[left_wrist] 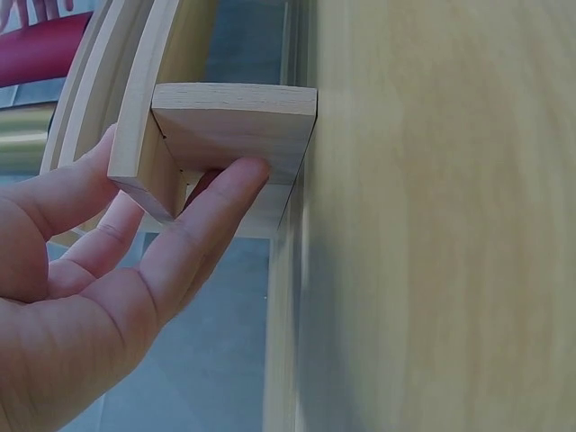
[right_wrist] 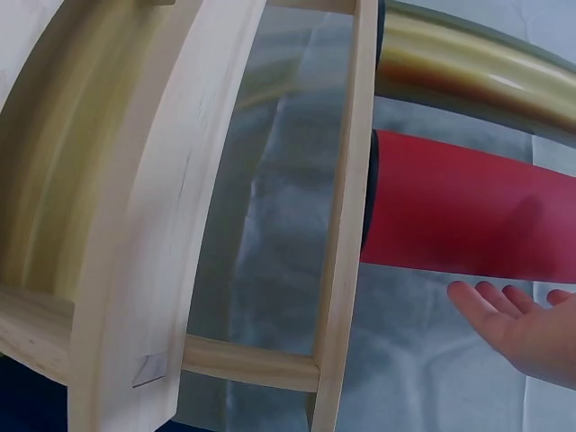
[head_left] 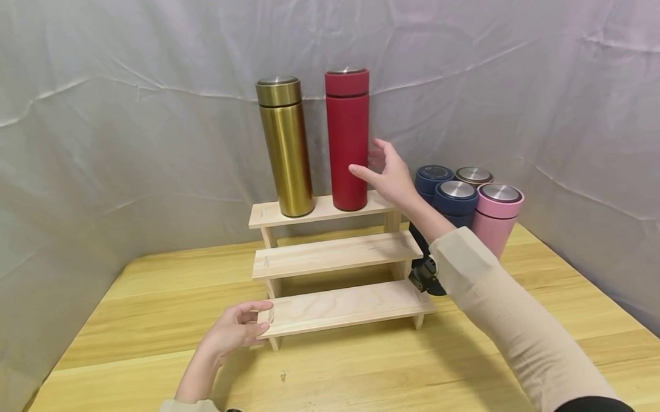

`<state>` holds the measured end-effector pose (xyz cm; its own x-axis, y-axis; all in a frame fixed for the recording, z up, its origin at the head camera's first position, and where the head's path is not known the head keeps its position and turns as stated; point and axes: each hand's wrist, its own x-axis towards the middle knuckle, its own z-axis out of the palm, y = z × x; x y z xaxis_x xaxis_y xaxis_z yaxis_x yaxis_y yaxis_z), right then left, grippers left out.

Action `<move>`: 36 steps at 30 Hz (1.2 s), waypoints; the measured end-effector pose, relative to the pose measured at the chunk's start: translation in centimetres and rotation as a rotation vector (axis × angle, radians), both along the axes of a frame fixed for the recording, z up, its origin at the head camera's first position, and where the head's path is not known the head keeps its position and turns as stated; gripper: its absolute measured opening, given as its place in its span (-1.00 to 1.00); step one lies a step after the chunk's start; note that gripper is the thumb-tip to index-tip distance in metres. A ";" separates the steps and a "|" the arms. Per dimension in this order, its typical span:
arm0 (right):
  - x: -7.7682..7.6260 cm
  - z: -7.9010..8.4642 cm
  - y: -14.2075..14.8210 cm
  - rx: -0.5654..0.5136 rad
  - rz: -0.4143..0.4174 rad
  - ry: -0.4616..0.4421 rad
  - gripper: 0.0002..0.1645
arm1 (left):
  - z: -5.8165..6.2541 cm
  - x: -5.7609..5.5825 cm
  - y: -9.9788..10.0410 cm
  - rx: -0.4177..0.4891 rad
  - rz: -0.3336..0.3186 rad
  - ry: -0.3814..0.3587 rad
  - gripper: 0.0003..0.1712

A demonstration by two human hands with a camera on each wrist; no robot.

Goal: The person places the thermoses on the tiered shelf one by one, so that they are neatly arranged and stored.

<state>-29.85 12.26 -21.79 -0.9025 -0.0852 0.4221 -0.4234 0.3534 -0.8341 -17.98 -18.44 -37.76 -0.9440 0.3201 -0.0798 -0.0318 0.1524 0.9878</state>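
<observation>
A three-step wooden shelf (head_left: pixel 337 254) stands on the table. On its top step a gold thermos bottle (head_left: pixel 287 153) and a red thermos bottle (head_left: pixel 348 132) stand upright, side by side. My left hand (head_left: pixel 233 330) grips the left end of the lowest step; in the left wrist view the thumb lies over the board and fingers reach under it (left_wrist: pixel 135 153). Beside the red bottle, on its right, is my right hand (head_left: pixel 389 173), fingers spread and relaxed. The right wrist view shows a narrow gap between those fingertips (right_wrist: pixel 481 301) and the red bottle (right_wrist: pixel 468 207).
Right of the shelf, several more bottles stand close together: a pink one (head_left: pixel 496 218), two dark blue ones (head_left: pixel 455 201) and one with a silver lid (head_left: pixel 473 175) behind. A grey cloth (head_left: pixel 142 146) hangs behind the wooden table (head_left: pixel 147 297).
</observation>
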 end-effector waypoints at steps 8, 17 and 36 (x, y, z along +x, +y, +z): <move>1.0 -0.6 0.9 -0.049 0.014 -0.038 -0.16 | -0.1 0.0 -0.1 0.001 -0.008 0.005 -0.45; 2.2 -1.1 2.1 -0.136 0.067 -0.032 -0.24 | 0.0 0.0 -0.1 -0.006 -0.003 0.005 -0.46; 6.0 -1.8 3.4 -0.159 0.145 0.062 -0.46 | 0.0 0.0 -0.1 -0.003 -0.019 0.019 -0.44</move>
<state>-23.85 15.71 -23.58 -0.8576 -0.1400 0.4948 -0.5124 0.1508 -0.8454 -18.01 -18.57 -37.74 -0.9390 0.3382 -0.0630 -0.0103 0.1554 0.9878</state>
